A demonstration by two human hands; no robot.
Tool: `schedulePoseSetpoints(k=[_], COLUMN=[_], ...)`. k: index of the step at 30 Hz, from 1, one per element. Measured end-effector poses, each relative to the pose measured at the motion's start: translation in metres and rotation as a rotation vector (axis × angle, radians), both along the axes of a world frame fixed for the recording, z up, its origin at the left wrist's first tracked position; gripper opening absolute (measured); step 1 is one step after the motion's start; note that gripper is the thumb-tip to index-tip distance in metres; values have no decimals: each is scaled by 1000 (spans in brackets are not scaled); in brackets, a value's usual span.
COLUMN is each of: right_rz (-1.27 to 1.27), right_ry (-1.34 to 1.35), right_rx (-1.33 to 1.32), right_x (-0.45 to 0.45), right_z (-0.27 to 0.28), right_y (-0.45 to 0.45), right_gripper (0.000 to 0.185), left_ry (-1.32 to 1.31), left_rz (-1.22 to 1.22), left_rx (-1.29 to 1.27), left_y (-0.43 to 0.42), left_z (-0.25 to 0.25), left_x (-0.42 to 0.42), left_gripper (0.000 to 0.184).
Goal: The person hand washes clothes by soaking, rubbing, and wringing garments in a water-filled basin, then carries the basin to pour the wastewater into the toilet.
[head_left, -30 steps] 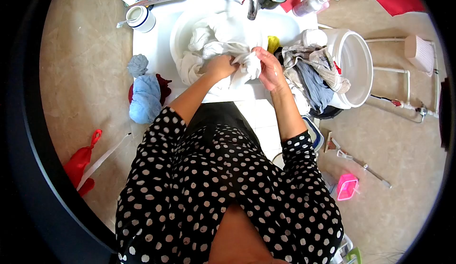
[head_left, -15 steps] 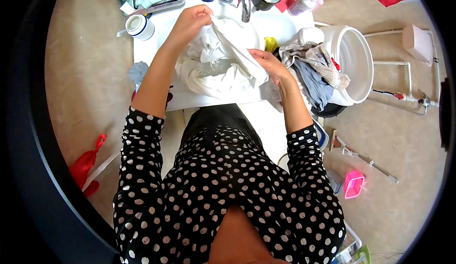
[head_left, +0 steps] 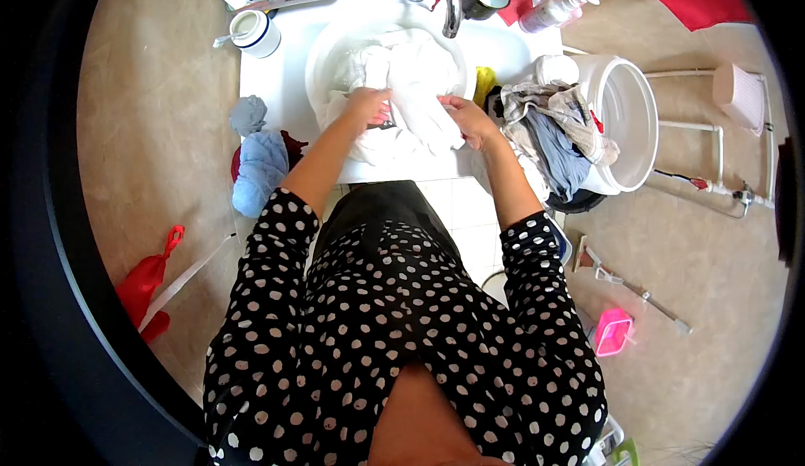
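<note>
Left hand (head_left: 366, 107) has its fingers curled in against the white cloth (head_left: 415, 101), about half closed, though I cannot tell whether a fold is truly pinched in them. Right hand (head_left: 471, 121) is partly closed too, its fingers and thumb on the cloth's far side, seeming to hold it lightly by the edge. The cloth lies bunched in the white basin (head_left: 313, 76), which sits in the sink (head_left: 285, 76), and some of it spreads over the basin's near rim. That overhang looks like the likeliest trouble: if the cloth is soaked, as it seems, its weight could drag more of it over the rim and drip onto the floor, or slide out of such a light hold. A quick lift could also splash, or catch the cloth on the faucet (head_left: 451, 9), which reaches toward the basin's back edge. Just to the right, the yellow cloth (head_left: 485, 83) and the pile of laundry (head_left: 549, 126) sit close to the right hand, so a wide pull that way could brush them and tip a loose piece down beside the bucket (head_left: 629, 122).
</note>
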State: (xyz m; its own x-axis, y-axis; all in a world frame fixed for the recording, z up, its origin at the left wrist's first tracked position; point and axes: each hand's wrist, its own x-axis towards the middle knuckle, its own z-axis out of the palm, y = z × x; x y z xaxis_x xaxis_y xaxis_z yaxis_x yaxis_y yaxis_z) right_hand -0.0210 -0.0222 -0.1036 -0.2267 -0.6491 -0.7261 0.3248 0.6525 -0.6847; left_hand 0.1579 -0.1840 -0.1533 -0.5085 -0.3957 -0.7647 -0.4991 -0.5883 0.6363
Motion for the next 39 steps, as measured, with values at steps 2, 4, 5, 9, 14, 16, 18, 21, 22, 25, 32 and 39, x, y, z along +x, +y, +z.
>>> schedulePoseSetpoints(k=[2,4,5,9,14,16,18,21,22,25,32,39], right_rz=[10,207,304,418,-55,-268,-452,-582,-574,-587,-631,-487], right_ry=[-15,265,406,765,557,427,272,69,74,74,5,66], right_rx=[-103,-157,-184,-192,-302,-379,-491,-591,-600,-630,-552,-463], right_x=[11,18,22,33,5,-5,-15,-20,-21,-30,-37,-52], right_z=[-9,-7,-7,-1,-16,3,14,40,43,42,63,14], right_y=[-4,-7,-8,-22,-21,-17,-9,-4,-4,-2,-17,-48], right_gripper=[45,48,50,37,15,10,9,10,10,9,5,23], left_ry=[53,229,317,416,475,383,429,485,513,484,403,203], left_rz=[-19,106,168,184,198,277,312,318,304,327,390,433], left_rx=[-22,110,174,146,11,-95,-209,-378,-425,-458,-439,-910], left_y=[11,17,18,21,4,-13,-27,-30,-31,-29,-52,-91], left_z=[-14,-6,-1,11,49,48,50,77,78,103,115,46], left_x=[-9,-12,-13,-12,3,17,34,43,45,43,34,19], left_gripper=[30,27,25,24,21,17,17,16,15,13,15,10])
